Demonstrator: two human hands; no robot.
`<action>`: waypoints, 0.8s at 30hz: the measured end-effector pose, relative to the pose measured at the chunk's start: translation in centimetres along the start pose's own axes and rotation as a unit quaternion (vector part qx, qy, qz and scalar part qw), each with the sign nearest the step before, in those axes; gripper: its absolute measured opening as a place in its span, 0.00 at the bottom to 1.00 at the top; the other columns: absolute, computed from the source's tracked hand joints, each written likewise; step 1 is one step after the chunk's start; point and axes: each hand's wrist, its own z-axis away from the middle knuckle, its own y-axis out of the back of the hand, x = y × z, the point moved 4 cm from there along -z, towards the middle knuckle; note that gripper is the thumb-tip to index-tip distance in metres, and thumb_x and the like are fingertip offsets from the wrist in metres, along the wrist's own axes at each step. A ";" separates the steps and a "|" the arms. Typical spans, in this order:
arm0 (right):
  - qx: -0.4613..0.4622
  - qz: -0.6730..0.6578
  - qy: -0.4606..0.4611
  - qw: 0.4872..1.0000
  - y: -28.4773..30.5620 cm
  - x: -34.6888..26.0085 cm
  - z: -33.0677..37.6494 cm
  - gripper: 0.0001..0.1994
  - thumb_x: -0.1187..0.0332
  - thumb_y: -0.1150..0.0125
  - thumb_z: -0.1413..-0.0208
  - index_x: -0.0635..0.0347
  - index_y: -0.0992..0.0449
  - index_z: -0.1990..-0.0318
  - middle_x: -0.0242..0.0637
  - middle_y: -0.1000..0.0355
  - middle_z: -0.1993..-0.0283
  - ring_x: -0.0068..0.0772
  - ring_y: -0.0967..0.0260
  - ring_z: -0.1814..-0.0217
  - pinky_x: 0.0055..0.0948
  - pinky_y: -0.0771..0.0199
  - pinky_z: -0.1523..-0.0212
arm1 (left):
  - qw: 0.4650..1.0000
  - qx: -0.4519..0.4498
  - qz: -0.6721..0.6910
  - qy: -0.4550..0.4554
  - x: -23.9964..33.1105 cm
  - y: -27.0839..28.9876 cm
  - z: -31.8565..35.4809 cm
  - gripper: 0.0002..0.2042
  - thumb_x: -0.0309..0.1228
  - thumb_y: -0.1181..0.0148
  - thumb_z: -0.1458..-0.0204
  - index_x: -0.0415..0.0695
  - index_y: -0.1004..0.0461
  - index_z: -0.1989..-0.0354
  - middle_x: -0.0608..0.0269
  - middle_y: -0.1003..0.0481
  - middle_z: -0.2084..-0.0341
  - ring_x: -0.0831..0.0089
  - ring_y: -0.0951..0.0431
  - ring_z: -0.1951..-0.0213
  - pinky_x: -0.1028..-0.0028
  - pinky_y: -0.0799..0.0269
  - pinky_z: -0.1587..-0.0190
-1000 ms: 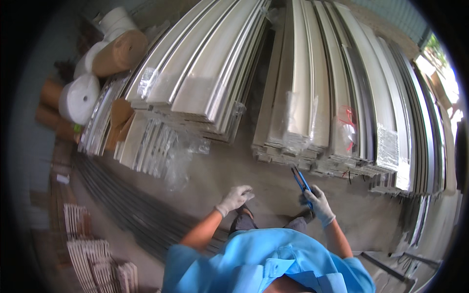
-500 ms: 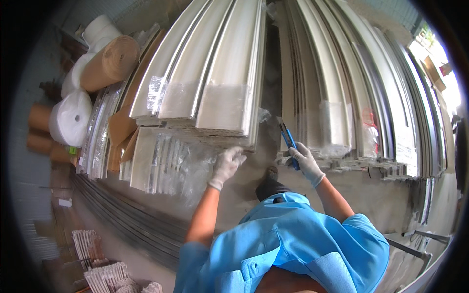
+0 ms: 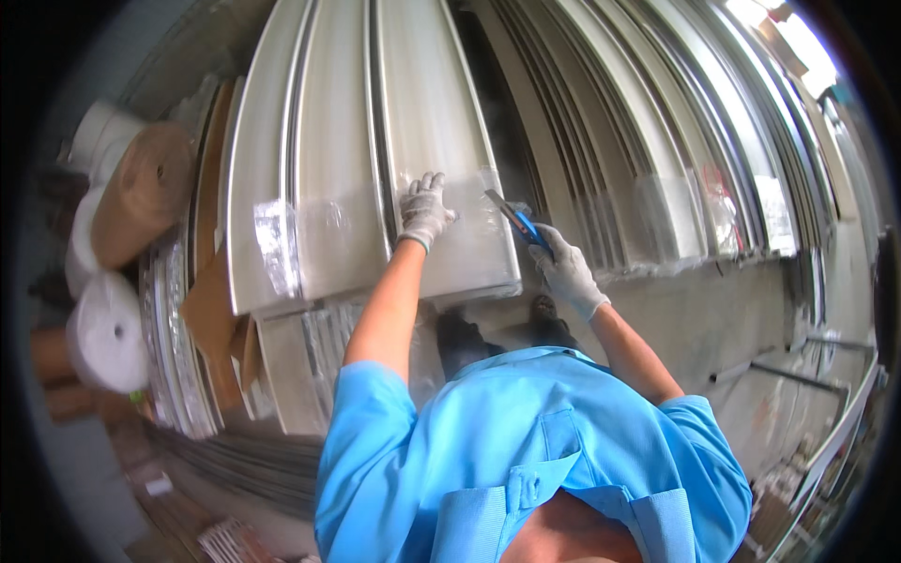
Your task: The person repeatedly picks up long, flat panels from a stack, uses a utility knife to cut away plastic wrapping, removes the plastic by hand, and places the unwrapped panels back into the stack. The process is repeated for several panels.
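My left hand (image 3: pixel 425 212), in a pale work glove, lies with spread fingers on top of a long cream-coloured panel (image 3: pixel 436 122). Clear plastic film (image 3: pixel 343 220) wraps the near ends of this panel and the ones left of it. Gloved too, my right hand (image 3: pixel 569 272) grips a blue utility knife (image 3: pixel 522 222). The knife's blade points up and left, close to the panel stack's right edge; whether it touches the film I cannot tell.
Another stack of long wrapped profiles (image 3: pixel 648 141) stands right of a dark narrow gap. At the left are a brown cardboard roll (image 3: pixel 141 192) and a white foam roll (image 3: pixel 108 330). Dark bars (image 3: pixel 249 466) lie on the floor. A metal frame (image 3: pixel 798 375) stands at the lower right.
My left hand has moved forward from the stack's near end onto the panel's top. My right hand has brought the knife left, toward the panel's edge. The view has shifted.
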 end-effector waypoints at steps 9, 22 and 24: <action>0.072 0.238 -0.011 0.969 -8.0 -6.4 -7.9 0.24 0.68 0.50 0.37 0.41 0.38 0.33 0.56 0.24 0.66 0.62 0.25 0.62 0.57 0.28 0.62 | 0.992 -0.105 -0.040 -0.059 -3.3 -1.2 -5.8 0.22 0.56 0.37 0.51 0.69 0.22 0.46 0.70 0.26 0.42 0.59 0.33 0.37 0.58 0.38 0.37; 0.056 0.290 -0.116 0.948 -12.5 -6.3 1.5 0.31 0.75 0.53 0.42 0.43 0.43 0.29 0.61 0.25 0.66 0.60 0.23 0.64 0.55 0.25 0.63 | 0.958 -0.141 0.233 -0.089 -6.8 -5.7 -9.2 0.16 0.54 0.41 0.46 0.69 0.18 0.52 0.71 0.20 0.49 0.66 0.25 0.43 0.59 0.40 0.38; 0.064 0.287 -0.123 0.948 -13.0 -7.2 5.8 0.33 0.75 0.51 0.43 0.41 0.44 0.28 0.60 0.25 0.66 0.61 0.23 0.65 0.55 0.24 0.64 | 0.966 -0.151 0.176 -0.115 -6.7 -5.1 -9.4 0.21 0.59 0.42 0.46 0.67 0.20 0.48 0.69 0.21 0.48 0.67 0.23 0.44 0.58 0.42 0.37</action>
